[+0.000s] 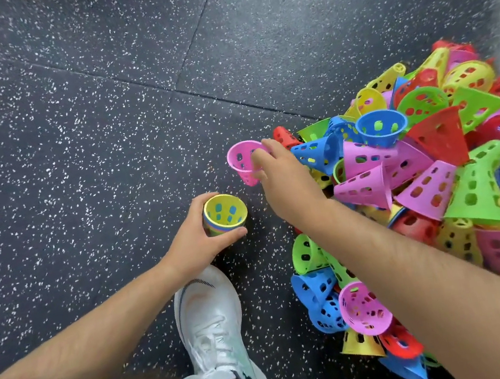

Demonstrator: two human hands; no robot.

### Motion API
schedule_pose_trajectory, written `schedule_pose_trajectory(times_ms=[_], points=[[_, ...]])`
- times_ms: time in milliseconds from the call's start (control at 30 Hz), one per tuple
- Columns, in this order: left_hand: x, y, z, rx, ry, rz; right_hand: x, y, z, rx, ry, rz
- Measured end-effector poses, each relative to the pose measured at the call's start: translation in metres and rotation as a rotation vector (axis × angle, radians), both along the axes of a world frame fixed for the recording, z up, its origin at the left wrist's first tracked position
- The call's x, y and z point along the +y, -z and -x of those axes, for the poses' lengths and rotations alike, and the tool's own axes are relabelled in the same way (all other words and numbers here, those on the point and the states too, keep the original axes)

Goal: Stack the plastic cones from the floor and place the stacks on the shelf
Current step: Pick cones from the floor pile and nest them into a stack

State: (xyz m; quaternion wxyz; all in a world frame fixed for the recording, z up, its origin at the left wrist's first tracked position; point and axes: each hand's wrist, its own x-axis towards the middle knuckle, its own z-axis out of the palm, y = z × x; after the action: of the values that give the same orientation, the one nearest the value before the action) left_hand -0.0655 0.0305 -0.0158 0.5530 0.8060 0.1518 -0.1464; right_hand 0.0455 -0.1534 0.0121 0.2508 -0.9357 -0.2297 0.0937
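The left grip (194,241) is curling its thumb and fingers round a short stack of cones (225,215), which is standing mouth-up on the speckled black floor (65,121) near the middle of the view. A yellow cone is sitting innermost, with blue showing through its holes and other coloured rims layering beneath it. At 1 o'clock from the stack, a little apart from it, the right grip (286,176) is pinching a pink cone (241,164) at its wide rim, the mouth tilting up and the narrow end pointing down; whether it is touching the floor I cannot tell. From 2 to 5 o'clock of the stack, a big loose pile of cones (438,174) is lying on the floor: pink, blue, green, yellow and red, all perforated, pointing every way. At 6 o'clock from the stack, a white shoe (213,324) is resting on the floor, its toe just beside the left grip.
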Motion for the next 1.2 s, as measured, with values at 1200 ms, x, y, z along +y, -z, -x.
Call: schedule_pose_trajectory(times_ms=[1200], points=[[-0.054, -0.008, -0.02, -0.041, 0.169, 0.001, -0.058, -0.039, 0.073, 0.278, 0.036, -0.09]])
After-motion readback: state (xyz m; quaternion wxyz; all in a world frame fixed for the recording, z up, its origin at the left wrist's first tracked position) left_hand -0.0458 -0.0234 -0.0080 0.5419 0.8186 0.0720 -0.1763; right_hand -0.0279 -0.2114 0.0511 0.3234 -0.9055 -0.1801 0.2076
